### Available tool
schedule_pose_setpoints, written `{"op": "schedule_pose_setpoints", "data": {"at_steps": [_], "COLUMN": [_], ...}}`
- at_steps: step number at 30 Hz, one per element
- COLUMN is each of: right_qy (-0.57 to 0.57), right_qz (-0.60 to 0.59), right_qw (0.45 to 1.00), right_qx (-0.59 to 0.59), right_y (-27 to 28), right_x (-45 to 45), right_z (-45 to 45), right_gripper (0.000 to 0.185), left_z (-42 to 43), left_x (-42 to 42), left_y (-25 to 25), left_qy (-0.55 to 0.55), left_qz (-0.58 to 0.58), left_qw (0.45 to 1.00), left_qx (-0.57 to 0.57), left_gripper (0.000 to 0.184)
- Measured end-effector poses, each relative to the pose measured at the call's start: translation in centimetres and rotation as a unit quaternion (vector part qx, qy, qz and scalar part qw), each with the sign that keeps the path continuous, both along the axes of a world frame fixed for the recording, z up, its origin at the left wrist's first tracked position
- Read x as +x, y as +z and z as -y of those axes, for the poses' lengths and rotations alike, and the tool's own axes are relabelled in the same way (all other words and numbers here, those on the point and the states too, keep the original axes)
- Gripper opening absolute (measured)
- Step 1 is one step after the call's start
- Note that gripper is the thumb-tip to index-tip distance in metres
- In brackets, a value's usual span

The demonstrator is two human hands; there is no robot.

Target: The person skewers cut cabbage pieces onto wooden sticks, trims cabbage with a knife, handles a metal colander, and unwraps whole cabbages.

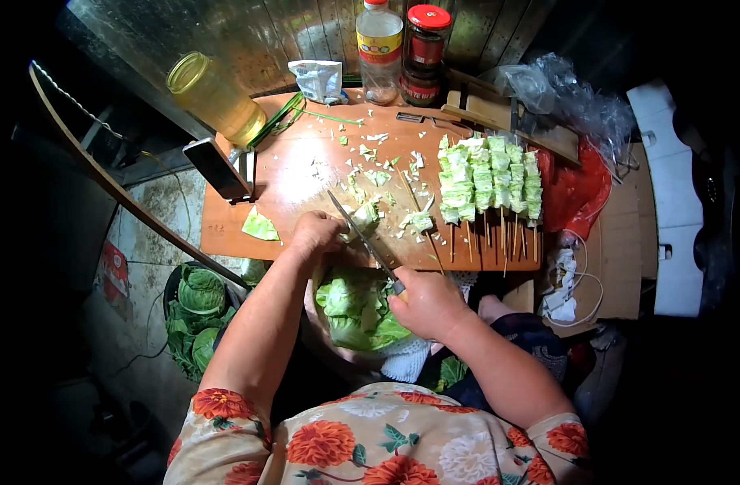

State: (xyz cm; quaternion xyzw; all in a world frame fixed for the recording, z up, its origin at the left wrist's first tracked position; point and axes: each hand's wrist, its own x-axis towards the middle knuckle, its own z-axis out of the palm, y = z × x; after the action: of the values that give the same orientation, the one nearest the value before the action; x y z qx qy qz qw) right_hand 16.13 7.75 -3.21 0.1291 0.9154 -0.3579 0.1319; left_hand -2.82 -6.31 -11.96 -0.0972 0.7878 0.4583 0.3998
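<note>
My right hand (429, 303) is closed round the handle of a knife (365, 238), whose blade slants up and left over the table's near edge. At the far side of the blade my left hand (317, 233) is curled against a piece of cabbage (363, 217); its fingertips are partly hidden. Below the hands, cabbage leaves (350, 303) fill a container on my lap. A wooden skewer (433, 246) with a bit of cabbage on it lies to the right. Further right, several skewers of stacked cabbage pieces (490, 179) lie side by side.
Cabbage scraps litter the wooden table (285, 194). A phone (216, 168) stands at left near a tilted jar of yellow liquid (216, 101). A bottle (379, 52) and stacked red-lidded jars (426, 56) stand at the back. Whole cabbages (200, 291) sit low at left.
</note>
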Motion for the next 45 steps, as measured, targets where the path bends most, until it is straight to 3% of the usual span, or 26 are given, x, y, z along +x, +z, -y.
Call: {"op": "schedule_pose_setpoints", "data": {"at_steps": [7,12,21,23,26,28,32,33,37,39,45], "right_qy": [0.031,0.02,0.003,-0.001,-0.003,0.02,0.046,0.052,0.023,0.0,0.019], "right_qz": [0.048,0.046,-0.018,-0.024,-0.028,0.004,-0.052,0.02,0.051,-0.055,-0.104], "right_qw": [0.998,0.999,1.0,1.0,1.0,0.999,0.997,0.998,0.998,0.997,0.992], "right_qx": [0.006,0.01,0.006,-0.001,0.01,0.033,0.032,0.01,-0.019,-0.057,-0.067], "right_y": [0.0,-3.6,-4.5,-4.2,-3.9,-3.6,-6.5,-5.9,-7.5,-9.1,-10.6], "right_x": [-1.6,-3.0,-2.1,-1.8,-1.8,-1.8,-1.4,-2.0,-3.9,-4.2,-5.8], "right_z": [-0.8,0.3,0.9,1.0,1.6,2.5,5.7,6.2,8.3,9.1,8.4], "right_gripper": [0.025,0.028,0.028,0.027,0.029,0.034,0.05,0.06,0.064,0.062,0.059], "left_z": [0.2,0.2,1.0,2.2,4.3,4.7,4.3,3.7,1.5,0.9,-0.2], "left_x": [-0.4,-0.2,-0.1,-1.8,-3.4,-3.7,-2.5,-2.0,0.0,0.7,1.2], "left_y": [-0.2,0.4,-0.3,0.4,5.4,7.6,9.8,10.4,11.9,12.1,12.4], "left_qy": [-0.013,-0.014,-0.06,-0.089,0.086,0.217,0.233,0.215,0.181,0.194,0.217], "left_qz": [0.014,0.016,-0.044,-0.11,-0.125,-0.149,-0.042,-0.016,-0.012,-0.005,0.023], "left_qw": [1.0,1.0,0.997,0.99,0.983,0.935,0.899,0.898,0.871,0.85,0.845], "left_qx": [0.007,0.009,-0.001,-0.02,0.107,0.236,0.368,0.383,0.457,0.489,0.488], "left_gripper": [0.017,0.017,0.022,0.02,0.014,0.016,0.03,0.034,0.032,0.032,0.035]}}
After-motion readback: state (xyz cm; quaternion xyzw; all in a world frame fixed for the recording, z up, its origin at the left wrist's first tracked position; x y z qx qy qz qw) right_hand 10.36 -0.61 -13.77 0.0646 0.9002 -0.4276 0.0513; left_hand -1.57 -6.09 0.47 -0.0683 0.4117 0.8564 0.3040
